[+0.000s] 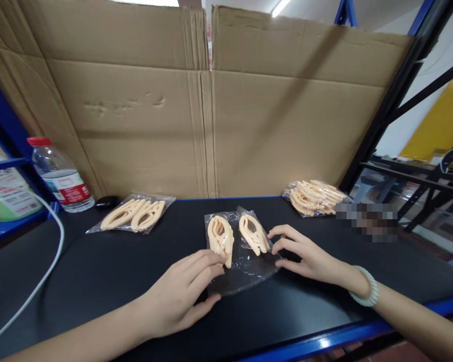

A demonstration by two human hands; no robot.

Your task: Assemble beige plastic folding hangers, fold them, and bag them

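A clear plastic bag (245, 274) lies on the black tabletop between my hands. In it are two large cream clothes pegs, a left peg (213, 230) and a right peg (243, 227), set apart and slightly tilted. My left hand (186, 289) rests its fingertips on the lower end of the left peg, thumb apart near the bag's bottom left corner. Reaching in from the right, my right hand (300, 254) has its fingers spread and bent at the bag's right edge, beside the right peg. Whether the plastic is pinched there is hard to see.
Another bagged pair of pegs (138, 213) lies at the back left, and a bagged pile of pegs (315, 197) at the back right. A red-capped bottle (66, 181), a black object (107, 202) and a white cable (55, 251) are at left. Cardboard (147, 125) walls the back.
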